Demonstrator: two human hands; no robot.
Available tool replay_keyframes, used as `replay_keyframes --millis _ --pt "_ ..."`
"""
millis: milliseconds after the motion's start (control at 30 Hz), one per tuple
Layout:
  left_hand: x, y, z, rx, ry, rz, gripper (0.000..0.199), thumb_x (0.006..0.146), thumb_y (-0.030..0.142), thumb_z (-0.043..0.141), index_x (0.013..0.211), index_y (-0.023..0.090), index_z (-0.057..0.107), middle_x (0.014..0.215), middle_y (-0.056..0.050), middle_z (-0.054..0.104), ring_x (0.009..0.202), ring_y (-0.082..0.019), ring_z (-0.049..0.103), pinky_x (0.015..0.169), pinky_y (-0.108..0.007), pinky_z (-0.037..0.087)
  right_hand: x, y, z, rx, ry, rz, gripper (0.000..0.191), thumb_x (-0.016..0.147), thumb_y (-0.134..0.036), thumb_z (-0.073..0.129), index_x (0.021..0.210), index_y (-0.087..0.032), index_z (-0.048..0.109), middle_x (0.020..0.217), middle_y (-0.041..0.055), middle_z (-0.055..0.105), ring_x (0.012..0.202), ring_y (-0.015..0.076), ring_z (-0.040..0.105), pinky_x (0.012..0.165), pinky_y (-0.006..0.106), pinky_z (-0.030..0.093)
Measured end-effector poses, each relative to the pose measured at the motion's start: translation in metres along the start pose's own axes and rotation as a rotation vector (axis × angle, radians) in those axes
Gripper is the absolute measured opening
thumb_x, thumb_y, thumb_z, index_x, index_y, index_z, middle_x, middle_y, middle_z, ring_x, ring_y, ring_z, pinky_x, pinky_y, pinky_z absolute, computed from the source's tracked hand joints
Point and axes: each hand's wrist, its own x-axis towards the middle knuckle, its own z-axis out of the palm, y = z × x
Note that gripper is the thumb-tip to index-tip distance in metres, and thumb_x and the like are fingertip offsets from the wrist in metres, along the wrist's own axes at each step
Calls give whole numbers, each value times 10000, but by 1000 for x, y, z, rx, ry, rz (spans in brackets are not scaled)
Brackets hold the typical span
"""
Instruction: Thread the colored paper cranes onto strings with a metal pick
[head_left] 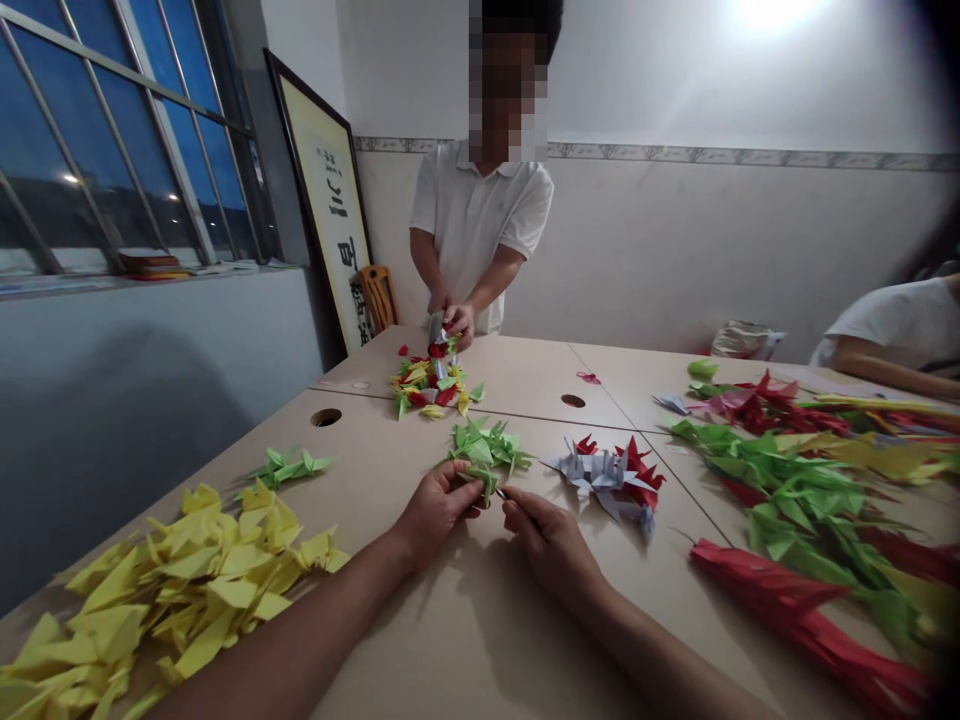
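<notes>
I have the left hand (441, 508) with its fingers pinching a green folded piece (487, 484), held in front of me near the middle of the surface (525, 385). Facing it, the fingers of the right hand (553, 543) grip a slender tool (503, 493), mostly hidden, its end close by the paper; I cannot tell whether the two touch. Right behind my fingers a green cluster (484, 440) crowds the far side, so any reach forward meets it first. Just right of that sits a group of pale and red folded pieces (606, 476); to the left are a few green pieces (287, 466) and, nearer, a big yellow heap (217, 565), partly covered by my left forearm. On the right a green pile (795, 505) and a long red stack (795, 605) spread toward the blurred edge. Across from me, a person in a white shirt (480, 225) handles a multicoloured bundle (431, 385); another person's arm (892, 365) rests at far right. The piece I hold is light green, creased, pointed, and partly hidden by the left thumb.
</notes>
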Motion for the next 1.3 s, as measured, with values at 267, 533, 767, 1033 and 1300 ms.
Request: replay_keyframes --millis 267,533,767,1033,1300 --pt "-3 -4 5 176 181 133 134 632 251 618 687 157 541 620 35 547 561 -83 502 565 -206 409 2 2 -3 22 61 13 313 823 -340 437 994 -146 612 768 62 668 684 183 609 630 258 461" --pt "-4 -9 6 280 227 263 180 614 246 649 744 156 564 701 -14 582 663 -126 552 646 -233 445 0 -3 -8 -75 -23 -122 237 832 -298 429 920 -191 622 704 33 632 648 164 591 593 235 442" --pt "-6 -10 9 341 183 319 158 625 280 647 703 157 585 691 -29 586 664 -136 550 629 -235 445 -1 -3 -4 -62 -37 -87 243 836 -291 417 912 -190 625 715 35 637 640 159 588 590 231 442" --pt "-8 -8 9 423 154 390 115 655 269 617 666 162 577 667 -23 557 647 -130 537 612 -233 435 0 -3 -5 -52 -41 -56 256 833 -302 415 899 -184 632 677 27 628 620 159 584 585 231 432" --pt "-6 -9 10 326 187 283 142 621 270 639 674 169 553 641 -3 572 613 -121 538 599 -230 432 0 -3 -4 47 -28 -8 253 814 -333 446 902 -182 630 694 28 624 640 164 586 586 234 448"
